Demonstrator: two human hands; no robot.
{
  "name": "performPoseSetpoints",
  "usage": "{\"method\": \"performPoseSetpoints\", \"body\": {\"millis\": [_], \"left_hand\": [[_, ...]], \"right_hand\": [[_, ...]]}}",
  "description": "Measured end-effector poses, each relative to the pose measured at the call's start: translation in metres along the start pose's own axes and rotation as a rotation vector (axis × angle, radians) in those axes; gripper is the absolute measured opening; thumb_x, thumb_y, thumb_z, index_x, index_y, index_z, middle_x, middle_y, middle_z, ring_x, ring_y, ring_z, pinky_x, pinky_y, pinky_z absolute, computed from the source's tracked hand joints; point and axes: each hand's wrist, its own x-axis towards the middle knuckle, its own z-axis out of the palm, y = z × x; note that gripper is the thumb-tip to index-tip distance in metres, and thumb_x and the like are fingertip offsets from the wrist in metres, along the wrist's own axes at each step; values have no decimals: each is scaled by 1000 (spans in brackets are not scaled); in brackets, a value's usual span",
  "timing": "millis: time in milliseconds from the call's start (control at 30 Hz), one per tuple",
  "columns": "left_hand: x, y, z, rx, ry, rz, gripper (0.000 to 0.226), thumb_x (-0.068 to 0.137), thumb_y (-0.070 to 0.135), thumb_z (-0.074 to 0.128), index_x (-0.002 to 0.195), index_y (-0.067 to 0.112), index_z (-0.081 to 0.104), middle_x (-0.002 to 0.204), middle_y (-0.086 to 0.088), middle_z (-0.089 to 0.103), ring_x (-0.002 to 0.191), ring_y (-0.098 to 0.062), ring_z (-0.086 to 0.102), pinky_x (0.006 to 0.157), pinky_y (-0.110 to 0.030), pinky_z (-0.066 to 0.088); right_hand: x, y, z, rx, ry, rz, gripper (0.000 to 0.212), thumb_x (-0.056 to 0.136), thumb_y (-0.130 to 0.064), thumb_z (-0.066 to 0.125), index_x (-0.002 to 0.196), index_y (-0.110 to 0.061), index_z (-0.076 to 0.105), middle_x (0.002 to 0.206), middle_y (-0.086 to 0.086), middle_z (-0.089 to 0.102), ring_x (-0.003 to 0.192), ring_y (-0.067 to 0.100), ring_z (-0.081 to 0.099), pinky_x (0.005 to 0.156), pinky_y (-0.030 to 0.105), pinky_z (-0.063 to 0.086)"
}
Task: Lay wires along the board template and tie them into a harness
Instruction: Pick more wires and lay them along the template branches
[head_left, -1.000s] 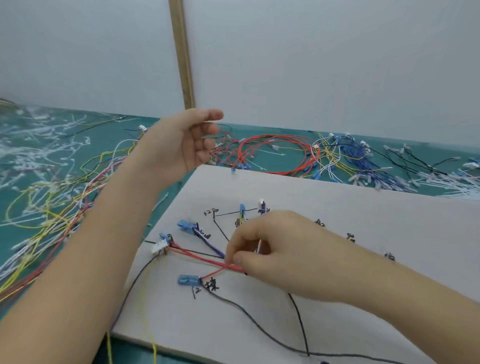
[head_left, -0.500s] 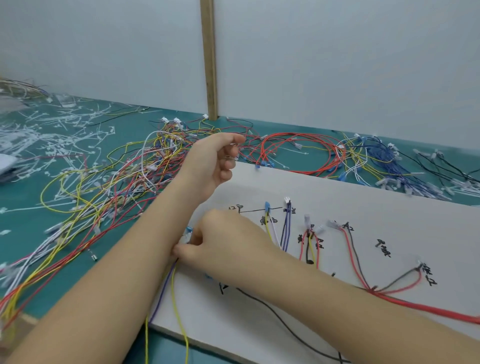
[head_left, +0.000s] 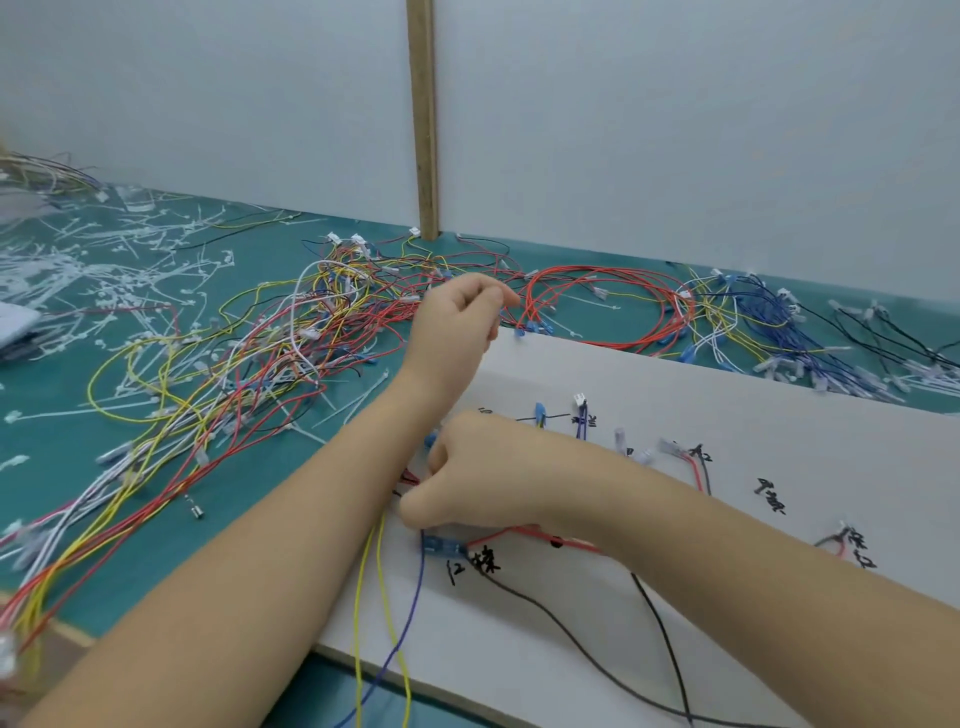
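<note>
Green mat, white board (head_left: 727, 415): right hand (head_left: 483, 478) pinching wires (head_left: 410, 475), left hand (head_left: 457, 322) loosely curled, empty; seat along marks before tying.

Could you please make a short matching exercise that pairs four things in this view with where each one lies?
Things:
1. board template
2. red wire coil
3. blue connector
4. left hand

Places:
A. on the green mat beyond the board's far edge
B. on the board, just below the right hand
C. raised over the board's far left corner
D. flat on the green mat, under the right forearm

Pairs: 1-D, 2-A, 3-B, 4-C
</note>
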Motion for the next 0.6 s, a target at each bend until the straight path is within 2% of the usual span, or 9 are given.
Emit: {"method": "performPoseSetpoints", "body": {"millis": [67,133,200,267,433,533,600], "left_hand": [[-4,-4,4,104,-30,67,33,91,2,42,69,21,59,51,0,40,40,-1,33,43,-19,27],[-7,-6,6,168,-49,136,28,88,9,45,68,25,58,49,4,40,45,-4,36,50,-24,29],[-9,-7,7,214,-48,181,22,84,16,43,69,24,58,49,6,40,48,-9,37,57,-27,33],[-10,-9,8,259,-38,212,21,86,11,45,73,19,59,49,8,40,48,-5,38,62,-31,38],[-9,-11,8,343,-41,277,22,88,4,48,76,16,61,47,10,38,44,-2,37,47,-13,26],[-10,-11,9,373,-53,315,20,83,14,44,77,13,63,46,10,36,43,-2,37,46,-11,25],[-11,-12,9,395,-64,329,22,82,17,42,77,16,63,46,10,37,43,-3,37,47,-12,24]], "right_hand": [[-9,3,-4,-24,-38,-1,36,70,-29,61,47,-15,36,31,-6,29,29,10,25,29,10,14],[-21,7,-9,-17,-83,6,26,70,-32,60,56,-17,45,38,-7,32,33,9,27,36,11,20],[-35,12,-13,3,-131,1,19,71,-35,59,64,-19,53,49,-5,37,46,13,33,46,21,28],[-51,17,-16,62,-184,-5,19,71,-37,57,63,-20,52,55,-2,37,51,17,32,53,28,27],[-77,31,-13,244,-285,54,18,62,-40,50,59,-22,47,60,1,37,55,19,36,57,33,32],[-88,35,-19,568,-342,93,11,69,-25,50,62,-17,51,60,3,50,51,16,55,52,24,48],[-83,41,-20,638,-320,56,18,78,-9,47,60,-8,50,56,10,58,47,21,60,45,23,51]]}}
